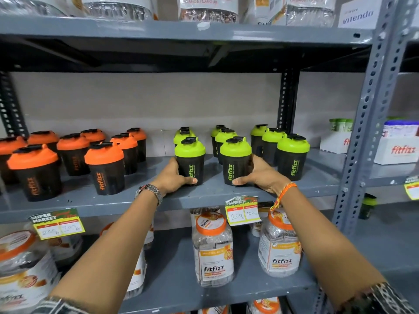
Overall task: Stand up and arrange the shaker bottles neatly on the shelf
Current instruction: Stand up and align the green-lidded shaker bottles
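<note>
Black shaker bottles stand upright on the grey middle shelf [158, 200]. Several with orange lids [104, 168] fill the left half. Several with green lids stand in three rows on the right. My left hand [171, 177] grips the front green-lidded bottle [190, 159] of the left row from its left side. My right hand [260, 175] grips the front green-lidded bottle [235, 162] of the middle row from its right side. Both bottles rest on the shelf. The right row's front bottle [292, 157] stands untouched beside my right hand.
Clear jars with orange lids [213, 248] stand on the shelf below. Price tags [242, 210] hang from the shelf's front edge. A perforated grey upright [362, 123] bounds the shelf on the right, with white boxes [401, 150] beyond it. Bagged goods sit on the top shelf.
</note>
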### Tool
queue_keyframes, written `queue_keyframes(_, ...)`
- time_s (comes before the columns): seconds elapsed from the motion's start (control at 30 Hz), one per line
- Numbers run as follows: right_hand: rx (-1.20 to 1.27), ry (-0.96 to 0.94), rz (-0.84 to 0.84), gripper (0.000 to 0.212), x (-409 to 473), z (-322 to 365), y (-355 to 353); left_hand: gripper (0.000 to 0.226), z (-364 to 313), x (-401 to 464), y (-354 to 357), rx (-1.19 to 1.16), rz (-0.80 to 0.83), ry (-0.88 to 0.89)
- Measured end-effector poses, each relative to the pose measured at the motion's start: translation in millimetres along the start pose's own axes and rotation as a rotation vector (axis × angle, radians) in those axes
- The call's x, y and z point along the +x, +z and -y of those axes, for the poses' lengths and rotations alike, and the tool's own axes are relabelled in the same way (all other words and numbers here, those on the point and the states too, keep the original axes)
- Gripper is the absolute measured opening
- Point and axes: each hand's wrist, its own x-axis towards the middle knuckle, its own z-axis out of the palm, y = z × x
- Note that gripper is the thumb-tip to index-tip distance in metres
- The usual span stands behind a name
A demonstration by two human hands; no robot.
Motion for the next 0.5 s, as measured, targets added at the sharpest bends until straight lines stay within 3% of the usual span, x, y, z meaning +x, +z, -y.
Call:
queue_keyframes(0.2, 0.134, 0.032, 0.000, 0.075, -0.3, 0.0, -0.9, 0.080, 8.0, -2.7, -3.5, 0.024, -0.038, 0.047)
queue_keyframes(0.5, 0.120, 0.025, -0.066, 0.063, -4.8, -7.9, -1.3, 0.078, 12.0, -11.8, 0.6, 0.183, -0.145, 0.100)
